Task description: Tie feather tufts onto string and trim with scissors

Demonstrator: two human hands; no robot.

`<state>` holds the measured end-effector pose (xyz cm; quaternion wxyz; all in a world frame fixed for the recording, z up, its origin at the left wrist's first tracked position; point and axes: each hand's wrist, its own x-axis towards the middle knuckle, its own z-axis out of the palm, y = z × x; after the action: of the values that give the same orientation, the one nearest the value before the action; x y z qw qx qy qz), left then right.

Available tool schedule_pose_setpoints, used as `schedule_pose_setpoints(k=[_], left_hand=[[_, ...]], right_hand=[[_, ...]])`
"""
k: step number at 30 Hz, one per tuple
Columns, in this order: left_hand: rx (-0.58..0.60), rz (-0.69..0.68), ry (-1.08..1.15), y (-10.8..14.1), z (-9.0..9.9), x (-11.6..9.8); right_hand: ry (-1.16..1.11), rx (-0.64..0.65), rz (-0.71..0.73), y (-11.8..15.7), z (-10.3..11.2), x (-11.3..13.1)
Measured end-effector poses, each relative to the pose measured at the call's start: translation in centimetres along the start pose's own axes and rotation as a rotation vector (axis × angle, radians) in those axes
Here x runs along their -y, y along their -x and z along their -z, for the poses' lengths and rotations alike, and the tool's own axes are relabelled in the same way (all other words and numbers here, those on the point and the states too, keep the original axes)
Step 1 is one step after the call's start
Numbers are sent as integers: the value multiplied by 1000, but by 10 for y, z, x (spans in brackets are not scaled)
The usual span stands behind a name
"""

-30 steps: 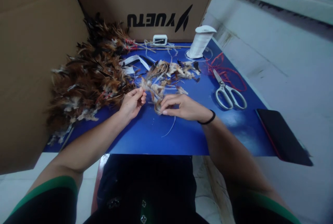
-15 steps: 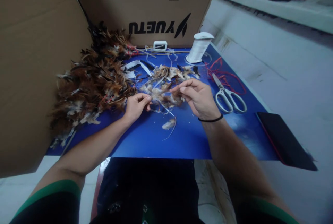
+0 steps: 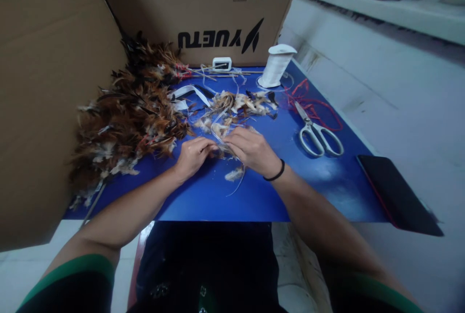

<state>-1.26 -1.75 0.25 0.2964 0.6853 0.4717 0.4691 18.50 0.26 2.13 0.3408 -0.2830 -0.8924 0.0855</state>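
Observation:
My left hand (image 3: 194, 157) is closed in a pinch over the blue tabletop (image 3: 218, 201). What its fingertips hold is hidden. Almost touching it, my right hand (image 3: 250, 147) has its fingers pressed together on a thin white ribbon (image 3: 214, 131). The ribbon curves down from the loose feathers (image 3: 250, 103) to the fingertips, and its tail shows below the hand. Close under my right hand lies a pale fluffy feather (image 3: 234, 174). Left of my hands is a large heap of bundled brown feathers (image 3: 127, 119).
Scissors (image 3: 314, 131) lie at the right beside red string (image 3: 327, 109). A white spool (image 3: 276, 67) and a small white device (image 3: 222, 64) stand near a cardboard box (image 3: 203, 7). Thin sticks (image 3: 232, 72) lie behind. A dark phone-like slab (image 3: 395, 194) overhangs the right edge.
My right hand has come down and left, from above the feathers to beside my left hand. The ribbon now bends in toward its fingers. My left hand has barely shifted.

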Motion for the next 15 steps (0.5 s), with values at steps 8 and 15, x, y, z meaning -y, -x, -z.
schedule_pose_setpoints(k=[8,15], left_hand=[[38,-38,3,1,-2,2],[56,-115,-77,2,-2,2]], right_hand=[[39,22,30,2,-5,0],[133,23,78,1,-7,2]])
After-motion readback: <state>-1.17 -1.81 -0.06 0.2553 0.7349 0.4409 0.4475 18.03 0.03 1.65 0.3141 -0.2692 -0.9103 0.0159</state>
